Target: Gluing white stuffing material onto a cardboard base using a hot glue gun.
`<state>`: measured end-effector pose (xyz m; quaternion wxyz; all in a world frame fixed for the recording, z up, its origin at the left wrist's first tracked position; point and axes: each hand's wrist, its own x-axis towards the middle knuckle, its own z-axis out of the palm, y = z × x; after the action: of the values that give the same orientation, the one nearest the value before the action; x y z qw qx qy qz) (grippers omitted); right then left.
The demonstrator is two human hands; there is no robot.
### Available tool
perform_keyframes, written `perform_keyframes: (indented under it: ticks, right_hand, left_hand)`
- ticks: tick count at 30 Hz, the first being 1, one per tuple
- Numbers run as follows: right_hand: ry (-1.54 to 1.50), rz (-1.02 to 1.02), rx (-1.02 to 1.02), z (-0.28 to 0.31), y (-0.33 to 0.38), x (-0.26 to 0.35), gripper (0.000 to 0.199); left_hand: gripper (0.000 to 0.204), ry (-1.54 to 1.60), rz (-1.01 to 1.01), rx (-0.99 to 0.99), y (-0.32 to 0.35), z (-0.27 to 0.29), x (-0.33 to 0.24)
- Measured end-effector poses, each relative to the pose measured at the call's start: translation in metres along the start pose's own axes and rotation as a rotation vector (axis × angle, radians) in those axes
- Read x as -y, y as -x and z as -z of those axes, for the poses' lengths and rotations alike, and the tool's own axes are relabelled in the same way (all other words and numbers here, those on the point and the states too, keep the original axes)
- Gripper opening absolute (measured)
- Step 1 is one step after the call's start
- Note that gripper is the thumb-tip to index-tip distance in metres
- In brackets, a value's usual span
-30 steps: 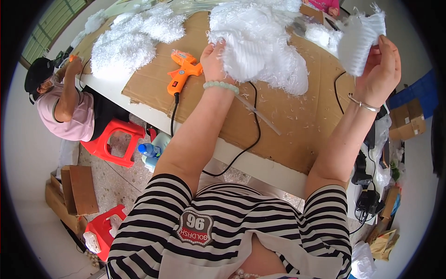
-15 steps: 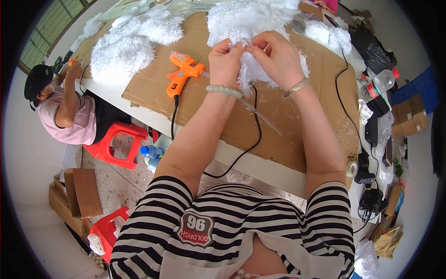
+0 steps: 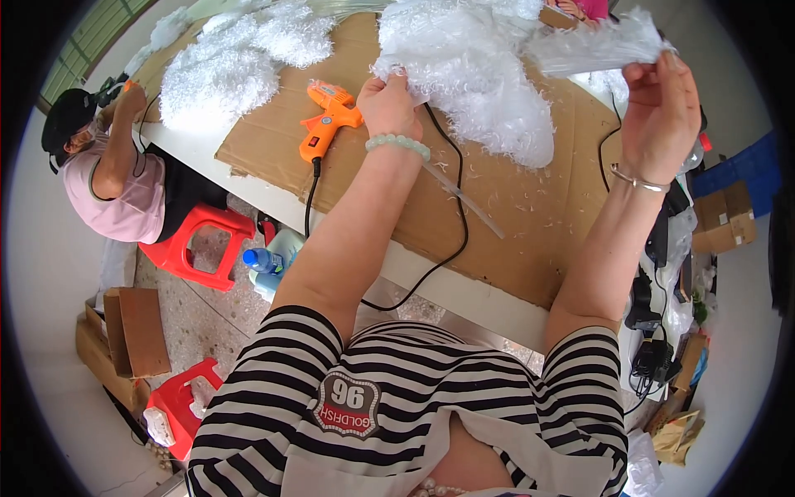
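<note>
white strip [image 3: 592, 50] pinched in right hand [image 3: 662, 116], left hand [image 3: 391, 106] on fringed mass [image 3: 480, 103]

we see the right thumb and fingertips closed together on one end of the strip, the other fingers loosely bent. the strip runs leftward from those fingertips, partly blurred; we can't tell whether its far end joins the mass. left fingers are curled, tips drawn together on the mass's near left edge; the exact strand is hidden from us. most of the mass lies beyond and right of the left fingertips, on a cardboard sheet [image 3: 530, 232]. we mark an orange glue gun [image 3: 330, 124] just left of the left fingers, a white heap [image 3: 219, 87] farther left, a clear stick [image 3: 484, 217] nearer the body than the left fingers, and a seated co-worker [image 3: 112, 195], well left of them.
</note>
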<state>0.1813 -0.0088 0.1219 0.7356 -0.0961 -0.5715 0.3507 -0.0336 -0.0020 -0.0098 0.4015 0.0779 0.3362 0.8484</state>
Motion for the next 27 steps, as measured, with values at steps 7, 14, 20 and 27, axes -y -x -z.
perform_keyframes:
  ticks: [7, 14, 20, 27]
  right_hand:
    - [0.126, -0.089, -0.103, 0.001, 0.002, -0.038, 0.007]
    - [1.164, 0.050, 0.284, -0.015, 0.042, -0.094, 0.029]
    - [1.029, -0.016, 0.580, -0.033, 0.063, -0.103, 0.025]
    - [1.040, 0.006, 0.533, -0.025, 0.057, -0.100, 0.018]
  left_hand:
    - [0.007, 0.051, 0.039, 0.223, -0.010, 0.014, -0.001]
    - [0.003, 0.007, 0.095, 0.290, 0.011, 0.000, -0.001]
    - [0.003, -0.048, 0.125, 0.435, 0.016, 0.001, -0.001]
    - [0.003, -0.036, 0.202, 0.456, 0.009, 0.004, 0.003]
